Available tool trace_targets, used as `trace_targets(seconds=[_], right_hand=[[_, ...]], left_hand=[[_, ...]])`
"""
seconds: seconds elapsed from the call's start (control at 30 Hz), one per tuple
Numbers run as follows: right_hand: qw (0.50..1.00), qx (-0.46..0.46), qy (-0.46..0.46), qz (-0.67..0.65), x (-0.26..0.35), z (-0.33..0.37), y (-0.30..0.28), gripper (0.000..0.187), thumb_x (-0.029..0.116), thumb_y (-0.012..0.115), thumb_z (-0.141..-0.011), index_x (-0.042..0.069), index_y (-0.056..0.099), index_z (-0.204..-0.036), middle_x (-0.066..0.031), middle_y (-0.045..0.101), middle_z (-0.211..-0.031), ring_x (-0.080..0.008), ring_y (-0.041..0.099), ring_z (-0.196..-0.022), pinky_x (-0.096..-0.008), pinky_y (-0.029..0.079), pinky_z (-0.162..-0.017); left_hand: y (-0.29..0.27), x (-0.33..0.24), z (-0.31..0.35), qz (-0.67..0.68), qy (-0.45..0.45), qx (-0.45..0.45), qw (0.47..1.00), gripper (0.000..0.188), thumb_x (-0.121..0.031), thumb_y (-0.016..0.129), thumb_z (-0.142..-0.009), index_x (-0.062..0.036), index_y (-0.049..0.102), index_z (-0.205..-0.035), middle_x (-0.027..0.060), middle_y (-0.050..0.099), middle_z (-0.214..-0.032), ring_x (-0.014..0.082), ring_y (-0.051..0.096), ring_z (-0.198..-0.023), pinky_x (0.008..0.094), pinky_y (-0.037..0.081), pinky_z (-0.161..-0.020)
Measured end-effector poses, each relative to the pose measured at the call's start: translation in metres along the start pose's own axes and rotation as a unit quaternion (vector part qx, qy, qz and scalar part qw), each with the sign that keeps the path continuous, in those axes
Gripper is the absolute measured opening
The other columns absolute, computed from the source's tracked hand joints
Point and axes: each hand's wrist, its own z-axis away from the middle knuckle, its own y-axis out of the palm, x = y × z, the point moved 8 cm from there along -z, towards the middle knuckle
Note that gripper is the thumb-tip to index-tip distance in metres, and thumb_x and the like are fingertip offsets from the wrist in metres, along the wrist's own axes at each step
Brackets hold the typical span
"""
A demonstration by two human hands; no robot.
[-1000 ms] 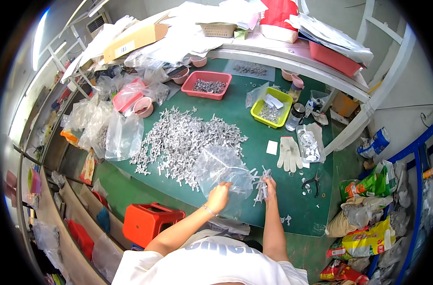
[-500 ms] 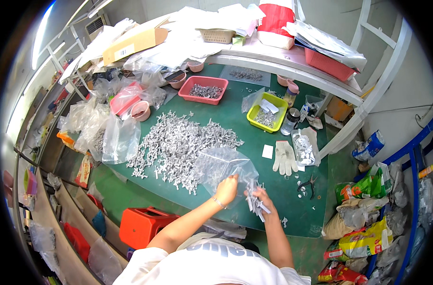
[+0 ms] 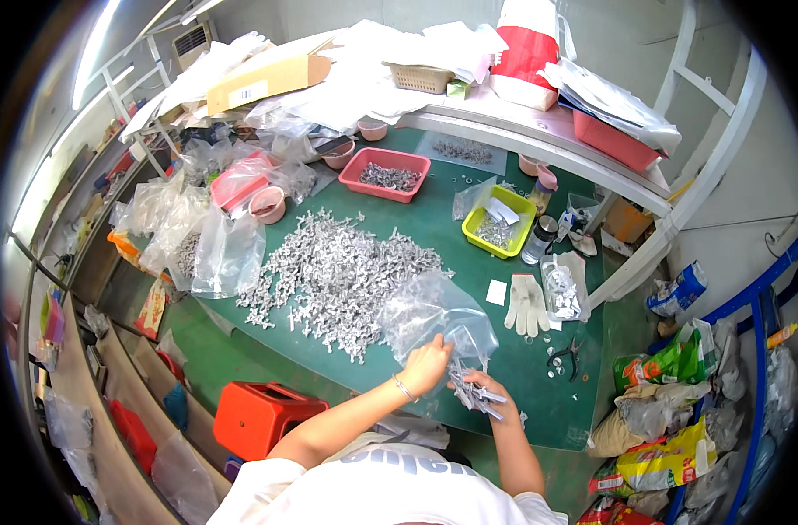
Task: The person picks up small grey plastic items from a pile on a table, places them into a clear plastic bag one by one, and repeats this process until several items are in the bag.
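A clear plastic bag [image 3: 447, 311] rests at the near edge of a large heap of small grey metal parts [image 3: 333, 271] on the green table. My left hand [image 3: 427, 366], with a bracelet on its wrist, is closed on the bag's near edge. Just right of it, my right hand [image 3: 497, 395] grips a handful of grey metal parts [image 3: 475, 394], which stick out between thumb and fingers beside the bag. Some of the left fingertips are hidden from view.
Right of the bag lie a white glove [image 3: 527, 306], black-handled pliers [image 3: 567, 357] and a white card [image 3: 497, 291]. A yellow basket [image 3: 517, 241] and a pink tray [image 3: 355, 179] hold small metal pieces farther back. A red stool [image 3: 259, 420] stands near left.
The view has shifted slightly. Both hands stay close together at the bag, and the handful of metal parts has turned to lie flatter in my right hand.
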Motion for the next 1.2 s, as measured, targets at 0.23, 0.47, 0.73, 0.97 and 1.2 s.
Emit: trace_targets(seconds=[0.23,0.47,0.73,0.97,1.2], right_hand=[[0.992,0.049,-0.001,-0.116,-0.01,-0.012,-0.017,0.027,0.022,0.054,-0.084,0.001,0.054,-0.1,-0.012,0.061,-0.081,-0.0184,0.059,-0.059,-0.0269,0.048,-0.049],[0.964,-0.089,-0.052,-0.246,0.01,-0.036,-0.017,0.025,0.028,0.052,-0.082,0.006,0.057,-0.094,-0.0064,0.062,-0.084,-0.0204,0.06,-0.073,-0.0312,0.05,-0.064],[0.977,-0.177,-0.108,-0.058,0.038,-0.056,-0.031,0.033,0.03,0.048,-0.089,0.006,0.051,-0.112,-0.0046,0.06,-0.084,-0.0164,0.057,-0.074,-0.0264,0.047,-0.066],[0.914,-0.154,-0.099,0.362,0.109,-0.072,0.022,0.041,0.016,0.049,-0.089,0.001,0.041,-0.127,-0.0105,0.053,-0.113,-0.0167,0.051,-0.104,-0.0265,0.043,-0.084],[0.845,-0.176,-0.483,0.147,0.171,0.034,0.012,0.017,0.01,0.05,-0.088,-0.003,0.057,-0.097,-0.0089,0.062,-0.09,-0.0148,0.059,-0.079,-0.0266,0.048,-0.072]], left_hand=[[0.006,-0.037,0.01,0.205,0.102,0.068,0.971,0.03,-0.008,0.048,-0.081,-0.0024,0.054,-0.111,0.0241,0.058,-0.092,0.0384,0.058,-0.081,0.042,0.047,-0.068],[0.0,-0.075,0.01,0.163,0.126,0.135,0.969,0.027,-0.009,0.047,-0.083,-0.0028,0.052,-0.109,0.0247,0.059,-0.075,0.0409,0.059,-0.07,0.0465,0.047,-0.063],[-0.026,-0.097,0.0,0.243,0.243,0.052,0.937,0.035,-0.004,0.049,-0.08,-0.0068,0.054,-0.114,0.0234,0.06,-0.09,0.0382,0.059,-0.081,0.0411,0.048,-0.071],[-0.073,-0.001,-0.079,0.38,0.038,-0.033,0.924,0.027,-0.005,0.043,-0.087,0.0002,0.058,-0.108,0.0135,0.064,-0.098,0.0153,0.058,-0.086,0.029,0.045,-0.08],[-0.086,0.051,-0.108,0.432,-0.004,-0.07,0.899,0.027,-0.009,0.044,-0.089,-0.0046,0.058,-0.112,-0.007,0.041,-0.062,0.0015,0.034,-0.054,0.0191,0.03,-0.047]])
